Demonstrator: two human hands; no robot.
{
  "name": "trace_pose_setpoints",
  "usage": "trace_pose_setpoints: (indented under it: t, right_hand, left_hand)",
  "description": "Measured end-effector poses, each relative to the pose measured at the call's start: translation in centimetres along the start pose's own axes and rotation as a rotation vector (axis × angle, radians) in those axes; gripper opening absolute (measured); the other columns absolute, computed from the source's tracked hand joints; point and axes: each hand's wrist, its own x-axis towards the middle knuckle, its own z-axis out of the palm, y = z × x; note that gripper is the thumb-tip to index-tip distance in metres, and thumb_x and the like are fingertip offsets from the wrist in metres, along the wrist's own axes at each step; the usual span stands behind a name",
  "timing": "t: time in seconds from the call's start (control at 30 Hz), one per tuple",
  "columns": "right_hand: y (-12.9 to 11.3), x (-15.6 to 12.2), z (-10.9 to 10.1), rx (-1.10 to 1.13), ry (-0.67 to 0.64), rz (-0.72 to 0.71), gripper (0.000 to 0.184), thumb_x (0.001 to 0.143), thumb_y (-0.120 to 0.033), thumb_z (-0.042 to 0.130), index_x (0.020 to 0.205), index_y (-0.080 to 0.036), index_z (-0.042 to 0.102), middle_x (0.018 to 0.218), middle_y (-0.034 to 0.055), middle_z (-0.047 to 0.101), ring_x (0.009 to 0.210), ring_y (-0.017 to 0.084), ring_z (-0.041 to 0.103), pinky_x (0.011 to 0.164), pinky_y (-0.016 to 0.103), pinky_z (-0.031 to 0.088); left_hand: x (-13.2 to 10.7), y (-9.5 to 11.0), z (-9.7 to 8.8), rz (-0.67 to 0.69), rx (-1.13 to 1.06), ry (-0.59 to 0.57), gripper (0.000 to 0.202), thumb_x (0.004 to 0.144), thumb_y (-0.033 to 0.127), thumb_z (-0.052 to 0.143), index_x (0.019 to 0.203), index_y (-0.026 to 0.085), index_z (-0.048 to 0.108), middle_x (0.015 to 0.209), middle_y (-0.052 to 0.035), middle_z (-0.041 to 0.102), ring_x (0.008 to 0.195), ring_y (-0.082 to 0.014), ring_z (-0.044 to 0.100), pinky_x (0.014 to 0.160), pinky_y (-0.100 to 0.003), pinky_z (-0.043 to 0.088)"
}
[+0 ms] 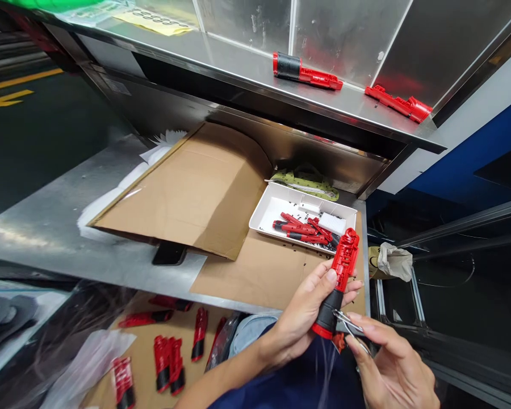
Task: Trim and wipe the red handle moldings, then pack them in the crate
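My left hand (302,312) is wrapped round a red and black plastic tool housing (344,264), held tilted with its red ribbed end up and its black sleeve down. My right hand (394,360) pinches a small metal scissors-like tool (350,325); its exact kind is hard to make out. The tip of this tool touches the black sleeve near the lower red rim. Just beyond my left hand, a white tray (259,220) holds several red and black plastic parts (304,230), a white block and small black bits.
A large cardboard sheet (196,187) leans on the metal bench (46,210), with a dark phone-like object (169,254) under its edge. Two red parts (319,78) lie on the upper shelf (238,74). Several similar housings (162,360) lie on cardboard at lower left.
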Motion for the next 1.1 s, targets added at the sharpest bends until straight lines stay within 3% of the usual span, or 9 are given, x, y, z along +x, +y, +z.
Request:
trace_pose_setpoints:
  t: [0.17,0.27,0.57,0.87,1.0,1.1]
  right_hand:
    - [0.2,-0.2,-0.3,0.029,0.043,-0.04,0.02,0.076,-0.004,0.075,0.091,-0.017,0.07,0.084,0.0034,0.079,0.071,0.018,0.077,0.067,0.025,0.065]
    - [0.3,-0.2,-1.1,0.09,0.1,0.024,0.019,0.08,-0.007,0.074,0.095,-0.016,0.067,0.087,0.004,0.079,0.075,0.019,0.077,0.066,0.024,0.065]
    - [1.0,-0.3,-0.7,0.054,-0.02,-0.039,0.027,0.076,-0.007,0.076,0.1,-0.016,0.07,0.088,0.0063,0.079,0.072,0.021,0.077,0.06,0.026,0.065]
    - [0.9,-0.5,-0.5,0.014,-0.005,-0.038,0.024,0.075,-0.006,0.077,0.096,-0.017,0.072,0.085,0.005,0.079,0.071,0.021,0.077,0.067,0.03,0.066]
    - [0.5,-0.4,0.0,0.049,0.097,0.01,0.015,0.078,-0.01,0.076,0.09,-0.017,0.07,0.081,0.0036,0.078,0.068,0.02,0.076,0.064,0.028,0.064]
    - [0.7,0.2,-0.1,0.103,0.335,0.066,0.014,0.081,-0.018,0.076,0.092,-0.016,0.068,0.078,0.0029,0.076,0.063,0.018,0.073,0.06,0.027,0.062]
  left_hand:
    - [-0.1,-0.1,-0.1,-0.02,0.006,-0.005,0.027,0.091,0.029,0.065,0.113,0.014,0.063,0.116,-0.0126,0.072,0.1,-0.0193,0.072,0.089,-0.027,0.057]
    - [-0.2,0.0,-0.1,-0.017,-0.013,-0.025,0.024,0.094,0.027,0.061,0.112,0.012,0.064,0.112,-0.0129,0.073,0.098,-0.0186,0.072,0.09,-0.027,0.056]
    - [-0.5,0.2,0.0,-0.021,-0.012,0.001,0.025,0.094,0.027,0.06,0.114,0.014,0.064,0.117,-0.0139,0.072,0.106,-0.023,0.07,0.095,-0.033,0.055]
    - [-0.4,0.0,-0.1,-0.017,0.022,-0.003,0.032,0.088,0.032,0.068,0.116,0.015,0.064,0.115,-0.0125,0.071,0.104,-0.0216,0.07,0.093,-0.031,0.055]
    - [-0.3,-0.1,-0.2,-0.047,-0.037,-0.023,0.029,0.089,0.032,0.069,0.111,0.014,0.066,0.105,-0.0105,0.073,0.099,-0.0202,0.071,0.094,-0.031,0.054]
    - [-0.1,-0.1,-0.4,-0.102,-0.154,-0.026,0.023,0.094,0.028,0.061,0.107,0.01,0.066,0.104,-0.0131,0.074,0.096,-0.0216,0.073,0.097,-0.036,0.053]
